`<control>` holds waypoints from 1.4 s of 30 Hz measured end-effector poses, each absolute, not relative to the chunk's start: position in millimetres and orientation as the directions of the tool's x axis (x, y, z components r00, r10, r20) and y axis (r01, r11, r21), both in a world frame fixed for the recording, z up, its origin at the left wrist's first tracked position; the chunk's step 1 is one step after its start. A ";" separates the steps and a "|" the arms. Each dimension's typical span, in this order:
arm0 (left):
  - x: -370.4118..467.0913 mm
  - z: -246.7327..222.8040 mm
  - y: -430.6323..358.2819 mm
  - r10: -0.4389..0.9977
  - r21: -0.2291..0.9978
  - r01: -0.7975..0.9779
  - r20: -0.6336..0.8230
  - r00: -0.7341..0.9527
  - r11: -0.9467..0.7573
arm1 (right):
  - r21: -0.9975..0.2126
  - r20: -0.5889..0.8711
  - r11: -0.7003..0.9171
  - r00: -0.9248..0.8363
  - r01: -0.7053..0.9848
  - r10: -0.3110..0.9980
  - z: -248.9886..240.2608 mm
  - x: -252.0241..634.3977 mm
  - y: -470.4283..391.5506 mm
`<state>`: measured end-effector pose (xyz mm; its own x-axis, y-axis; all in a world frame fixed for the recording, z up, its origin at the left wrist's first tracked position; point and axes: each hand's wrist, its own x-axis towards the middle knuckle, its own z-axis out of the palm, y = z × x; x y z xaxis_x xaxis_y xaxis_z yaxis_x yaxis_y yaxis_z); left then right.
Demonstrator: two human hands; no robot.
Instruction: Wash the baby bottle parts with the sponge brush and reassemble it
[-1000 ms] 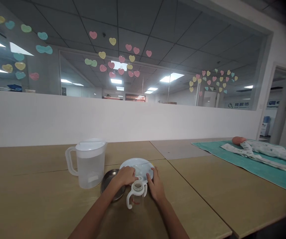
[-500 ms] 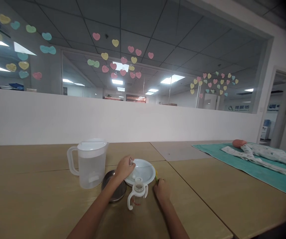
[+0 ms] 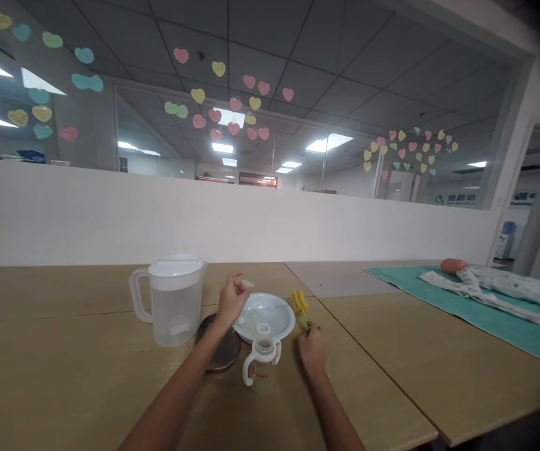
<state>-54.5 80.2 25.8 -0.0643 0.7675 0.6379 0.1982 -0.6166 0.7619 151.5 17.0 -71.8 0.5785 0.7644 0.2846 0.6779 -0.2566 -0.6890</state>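
My left hand (image 3: 231, 300) pinches a small pale piece (image 3: 247, 285), perhaps a bottle teat, above the left rim of a white bowl (image 3: 287, 324). My right hand (image 3: 313, 347) is closed around the green handle of a yellow sponge bottle brush (image 3: 300, 300), its head up, right of the bowl. Between my forearms stands a clear baby bottle (image 3: 261, 366) with a white two-handled holder and no cap on it. A white ring (image 3: 263, 329) is by the bowl's near rim. Clear pieces in the bowl are too faint to name.
A lidded clear pitcher (image 3: 176, 310) stands to the left. Partly behind my left forearm lies a dark metal dish (image 3: 223, 354). Far right, a baby doll (image 3: 453, 267) and patterned clothes (image 3: 509, 291) lie on a teal cloth (image 3: 401, 282). A white wall (image 3: 251, 219) borders the table's back.
My left hand has risen off the bowl with the pale piece. My right hand has shifted slightly right and up, and the brush's yellow head now shows clear of the bowl.
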 end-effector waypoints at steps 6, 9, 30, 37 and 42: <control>-53.4 29.8 75.4 0.786 0.772 0.216 0.618 -0.032 -0.598 | -0.777 0.420 -0.158 0.688 0.609 0.592 -68.6 151.0 16.7; -53.0 29.4 73.5 0.809 0.794 0.193 0.588 -0.005 -0.576 | -0.766 0.574 0.038 0.654 0.642 0.493 -70.0 149.1 16.8; -48.9 58.0 48.7 0.953 0.923 -0.244 0.301 -0.020 -0.297 | -0.053 0.977 0.382 -0.032 0.923 0.212 -81.5 136.1 10.9; -53.6 63.7 43.4 0.940 0.917 -0.224 0.340 0.004 -0.330 | -0.172 0.970 0.366 0.093 0.915 0.223 -81.7 137.1 10.8; -52.6 61.8 41.9 0.896 0.889 -0.136 0.445 0.019 -0.438 | -0.152 0.975 0.391 0.074 0.908 0.208 -80.1 137.6 9.7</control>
